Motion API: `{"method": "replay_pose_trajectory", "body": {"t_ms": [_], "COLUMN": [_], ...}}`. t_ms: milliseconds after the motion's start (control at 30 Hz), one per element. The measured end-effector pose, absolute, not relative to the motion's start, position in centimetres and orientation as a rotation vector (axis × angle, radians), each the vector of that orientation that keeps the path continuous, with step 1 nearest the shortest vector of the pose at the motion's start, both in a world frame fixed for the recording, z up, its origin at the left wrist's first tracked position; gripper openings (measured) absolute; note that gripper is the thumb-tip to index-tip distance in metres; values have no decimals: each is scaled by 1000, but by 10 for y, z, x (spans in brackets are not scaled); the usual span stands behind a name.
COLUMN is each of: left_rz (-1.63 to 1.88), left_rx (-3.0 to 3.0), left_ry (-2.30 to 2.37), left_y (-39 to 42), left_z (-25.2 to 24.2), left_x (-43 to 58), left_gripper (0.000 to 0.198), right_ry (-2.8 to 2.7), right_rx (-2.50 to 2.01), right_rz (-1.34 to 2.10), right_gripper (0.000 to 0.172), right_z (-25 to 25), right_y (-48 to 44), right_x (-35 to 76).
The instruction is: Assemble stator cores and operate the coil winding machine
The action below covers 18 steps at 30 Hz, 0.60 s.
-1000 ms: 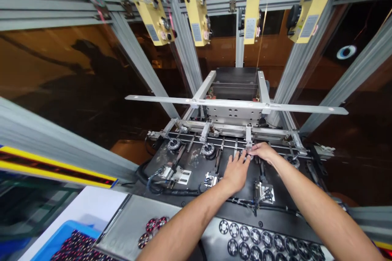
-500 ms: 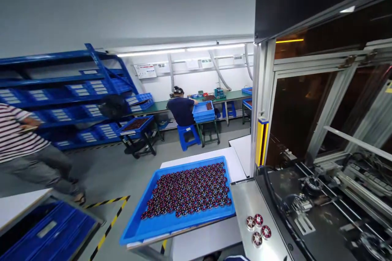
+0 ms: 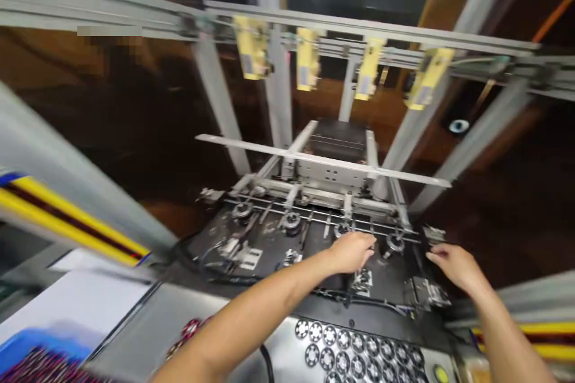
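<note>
Over the black machine bed, my left hand [image 3: 353, 251] is closed, its fingertips pinched between the third round fixture [image 3: 342, 229] and the rightmost round fixture [image 3: 395, 243]. What it pinches, if anything, is too small to make out. My right hand [image 3: 456, 264] is beside the bed's right end, thumb and fingers pressed together near a small metal bracket [image 3: 435, 233]. Its fingertips hide anything held. Two more round fixtures stand to the left, one being the leftmost fixture [image 3: 242, 212]. Below my arms, several black-and-silver round parts [image 3: 342, 339] lie in rows on the metal shelf [image 3: 278, 344].
A flat metal bar [image 3: 323, 161] crosses above the bed, with several yellow units [image 3: 308, 60] hanging from the frame behind. Yellow safety strips [image 3: 72, 215] flank the opening. Red-and-black round parts [image 3: 191, 328] and a blue tray [image 3: 49, 341] lie at lower left.
The view has swung right, from the room and blue tray to the machine's inside. Both my hands have come into view over the machine bed.
</note>
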State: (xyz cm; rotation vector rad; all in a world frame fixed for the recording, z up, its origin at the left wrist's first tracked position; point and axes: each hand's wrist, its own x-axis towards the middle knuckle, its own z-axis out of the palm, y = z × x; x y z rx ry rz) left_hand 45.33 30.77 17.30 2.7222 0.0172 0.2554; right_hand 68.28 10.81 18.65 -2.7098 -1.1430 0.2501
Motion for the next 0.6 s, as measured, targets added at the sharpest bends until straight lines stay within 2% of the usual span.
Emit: {"method": "replay_pose_trajectory", "body": {"t_ms": [67, 200, 333, 467, 600], "left_rz": [165, -27, -172, -227, -228], "left_rx": [2720, 2780, 2843, 2879, 2894], "left_ry": [-66, -126, -134, -134, -119], "left_y": [298, 288, 282, 277, 276], "left_z": [167, 154, 141, 133, 129], "left_x": [482, 520, 541, 546, 546], "left_gripper": [33, 41, 59, 80, 84], "right_ry": [-1062, -1158, -1258, -1216, -1101], "right_rx": [-2757, -2597, -2449, -2451, -2546], "right_rz": [308, 367, 458, 585, 700], "right_gripper": [15, 23, 25, 24, 24], "right_z": [176, 152, 144, 142, 139], "right_y": [92, 122, 148, 153, 155], "right_x": [693, 698, 696, 701, 710]}}
